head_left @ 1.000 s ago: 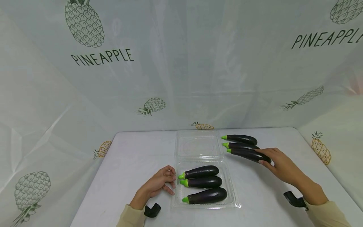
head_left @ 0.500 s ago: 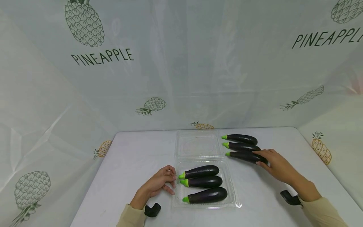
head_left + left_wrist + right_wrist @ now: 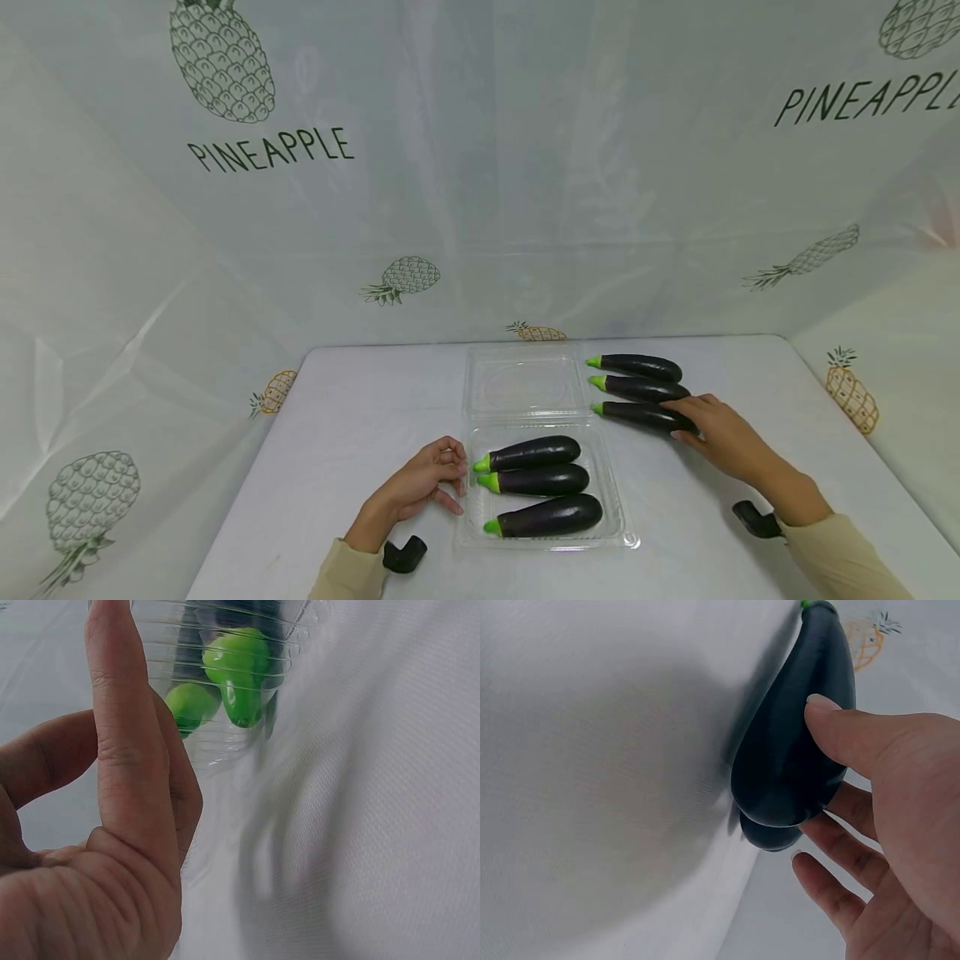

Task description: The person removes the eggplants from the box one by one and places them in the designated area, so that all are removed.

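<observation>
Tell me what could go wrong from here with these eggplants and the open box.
The right hand grips the front loose eggplant near its thick end, so the green stem end might dip or swing if lifted. The middle loose eggplant lies close behind, and that hand could nudge it. The clear box looks thin, with the left hand at its left edge, so a bump might shift it.

"PINEAPPLE" on white backdrop, second copy cropped
</observation>
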`<state>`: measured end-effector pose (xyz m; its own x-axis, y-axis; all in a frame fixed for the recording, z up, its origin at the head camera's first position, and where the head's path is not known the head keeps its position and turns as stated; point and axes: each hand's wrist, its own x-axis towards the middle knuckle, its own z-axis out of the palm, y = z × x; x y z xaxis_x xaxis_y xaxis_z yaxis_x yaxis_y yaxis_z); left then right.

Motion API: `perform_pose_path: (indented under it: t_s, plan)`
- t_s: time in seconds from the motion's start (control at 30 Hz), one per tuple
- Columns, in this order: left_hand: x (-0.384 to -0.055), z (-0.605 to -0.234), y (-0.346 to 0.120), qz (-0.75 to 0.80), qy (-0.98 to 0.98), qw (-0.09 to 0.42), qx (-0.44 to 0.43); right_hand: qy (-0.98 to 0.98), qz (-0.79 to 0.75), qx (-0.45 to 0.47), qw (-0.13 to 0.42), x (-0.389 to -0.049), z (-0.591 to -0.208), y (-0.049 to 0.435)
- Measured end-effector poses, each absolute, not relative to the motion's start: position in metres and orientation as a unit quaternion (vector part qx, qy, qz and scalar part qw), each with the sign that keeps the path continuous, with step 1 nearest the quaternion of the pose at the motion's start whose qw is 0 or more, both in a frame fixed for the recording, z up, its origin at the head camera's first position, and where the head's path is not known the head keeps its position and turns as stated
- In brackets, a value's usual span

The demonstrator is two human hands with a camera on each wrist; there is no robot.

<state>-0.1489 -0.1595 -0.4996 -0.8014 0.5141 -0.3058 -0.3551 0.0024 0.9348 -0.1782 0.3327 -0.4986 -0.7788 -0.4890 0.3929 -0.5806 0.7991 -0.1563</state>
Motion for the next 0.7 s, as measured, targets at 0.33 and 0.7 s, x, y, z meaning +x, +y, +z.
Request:
perform_pose_path:
  t_s: [0.33,0.7]
  plan:
    - [-0.1494,-0.4993,-0.1595,0.705,0.636,0.309,0.06,-0.942,0.122,0.268,0.161,-0.179,-0.5027,0.33]
    - [-0.15,-0.5008,-0.1599,0.704,0.636,0.309,0.062,-0.935,0.121,0.276,0.189,-0.1788,-0.5029,0.3311]
